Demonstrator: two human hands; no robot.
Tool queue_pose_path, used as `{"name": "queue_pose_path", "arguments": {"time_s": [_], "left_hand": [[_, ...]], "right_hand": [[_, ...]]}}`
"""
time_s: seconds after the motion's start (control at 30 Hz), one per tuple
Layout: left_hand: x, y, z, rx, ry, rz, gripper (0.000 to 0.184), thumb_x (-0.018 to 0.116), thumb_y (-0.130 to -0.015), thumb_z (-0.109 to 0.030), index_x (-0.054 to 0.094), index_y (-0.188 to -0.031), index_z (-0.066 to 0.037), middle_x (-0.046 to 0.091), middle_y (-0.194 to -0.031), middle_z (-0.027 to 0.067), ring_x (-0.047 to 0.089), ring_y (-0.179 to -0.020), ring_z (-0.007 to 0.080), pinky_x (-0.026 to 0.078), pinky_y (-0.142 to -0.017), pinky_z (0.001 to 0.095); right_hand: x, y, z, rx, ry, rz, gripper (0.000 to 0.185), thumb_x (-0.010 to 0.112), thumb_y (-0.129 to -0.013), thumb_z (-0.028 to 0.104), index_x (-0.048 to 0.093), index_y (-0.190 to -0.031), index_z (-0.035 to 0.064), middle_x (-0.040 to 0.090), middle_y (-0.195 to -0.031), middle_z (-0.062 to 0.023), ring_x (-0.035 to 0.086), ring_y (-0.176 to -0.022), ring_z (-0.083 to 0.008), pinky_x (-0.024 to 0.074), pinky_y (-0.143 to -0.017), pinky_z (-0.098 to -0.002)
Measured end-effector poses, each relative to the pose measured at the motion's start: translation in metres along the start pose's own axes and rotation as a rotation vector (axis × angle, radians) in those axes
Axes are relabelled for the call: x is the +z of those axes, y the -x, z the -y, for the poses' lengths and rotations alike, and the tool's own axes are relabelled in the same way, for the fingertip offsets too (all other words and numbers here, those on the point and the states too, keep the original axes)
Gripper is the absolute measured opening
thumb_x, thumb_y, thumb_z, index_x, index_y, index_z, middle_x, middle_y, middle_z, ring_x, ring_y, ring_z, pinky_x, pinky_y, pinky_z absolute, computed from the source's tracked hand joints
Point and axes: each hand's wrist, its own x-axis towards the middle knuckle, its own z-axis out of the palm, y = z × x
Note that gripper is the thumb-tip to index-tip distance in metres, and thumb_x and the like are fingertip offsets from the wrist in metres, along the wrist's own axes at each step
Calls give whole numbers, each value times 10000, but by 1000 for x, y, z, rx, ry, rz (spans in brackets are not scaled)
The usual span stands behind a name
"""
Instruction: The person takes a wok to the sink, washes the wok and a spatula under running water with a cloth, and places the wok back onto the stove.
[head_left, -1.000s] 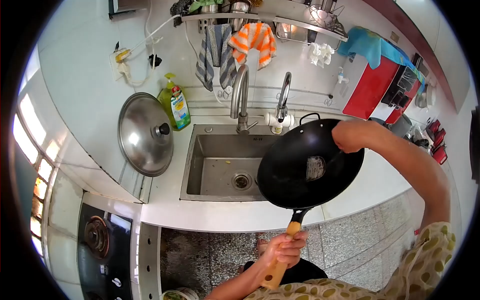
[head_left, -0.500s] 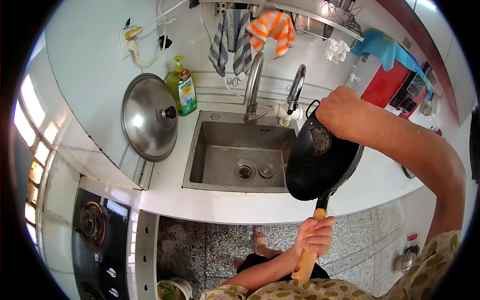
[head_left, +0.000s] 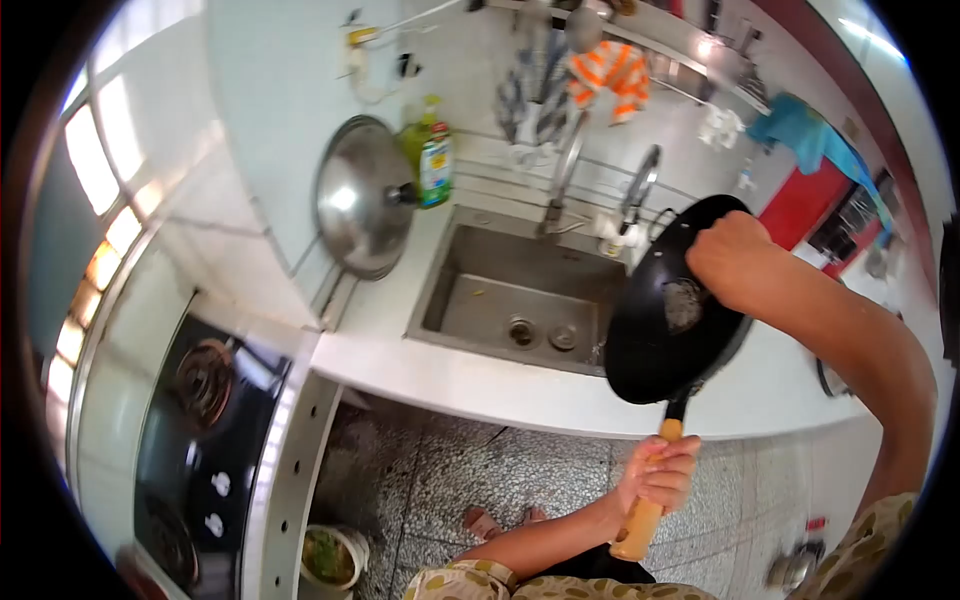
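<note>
A black wok [head_left: 650,330] is tilted over the right edge of the steel sink [head_left: 470,290], its dark inside facing me. My left hand [head_left: 658,474] is wrapped round its wooden handle [head_left: 638,530], below the counter's front edge. At the upper right of the wok is my right hand [head_left: 730,258], a closed fist against the inner wall near the rim. Whatever it may hold is hidden. A pale, shiny patch [head_left: 684,304] shows inside the wok, just left of that hand.
A metal lid [head_left: 362,200] leans on the wall beside a green soap bottle [head_left: 436,165]. Two faucets [head_left: 566,175] stand behind the sink. At the left is a black gas stove [head_left: 205,450]; a bucket [head_left: 335,560] sits on the floor. Cloths [head_left: 610,80] hang above.
The view has swung left, bringing more of the stove into sight. The wok went from fairly level to steeply tilted, then opened slightly toward me. Both hands have stayed on it.
</note>
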Motion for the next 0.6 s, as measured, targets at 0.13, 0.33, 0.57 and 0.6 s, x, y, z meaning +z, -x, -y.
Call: {"name": "queue_pose_path", "arguments": {"time_s": [0.13, 0.33, 0.57, 0.6], "left_hand": [[-16, 13, 15, 39, -80, -11, 176, 480, -821, -161, 348, -726, -93, 367, -558, -5, 388, -428, 59, 363, -379, 198], [-30, 43, 65, 85, -69, -99, 173, 476, -815, -159, 339, -734, -90, 352, -558, 3, 335, -387, 58, 308, -351, 198], [-59, 76, 146, 276, -193, -22, 182, 483, -810, -144, 329, -731, -86, 356, -550, 17, 342, -374, 61, 319, -353, 202], [-62, 81, 158, 282, -241, -6, 172, 479, -806, -133, 333, -731, -81, 381, -552, 24, 358, -356, 66, 347, -350, 211]], "right_hand": [[9, 12, 6, -63, 27, -219, 74, 618, -621, 92, 655, -685, 84, 647, -767, -113, 637, -763, -231, 481, -628, -323], [21, 54, 9, -112, -41, -211, 39, 623, -588, 65, 627, -625, 53, 619, -671, -124, 620, -706, -270, 459, -607, -342], [26, 120, 30, -276, -99, -493, 43, 595, -591, 14, 597, -627, 37, 589, -642, -134, 590, -651, -290, 435, -578, -367], [24, 124, 39, -321, -137, -605, 52, 588, -599, 8, 583, -641, 38, 584, -644, -132, 588, -649, -291, 433, -573, -369]]}}
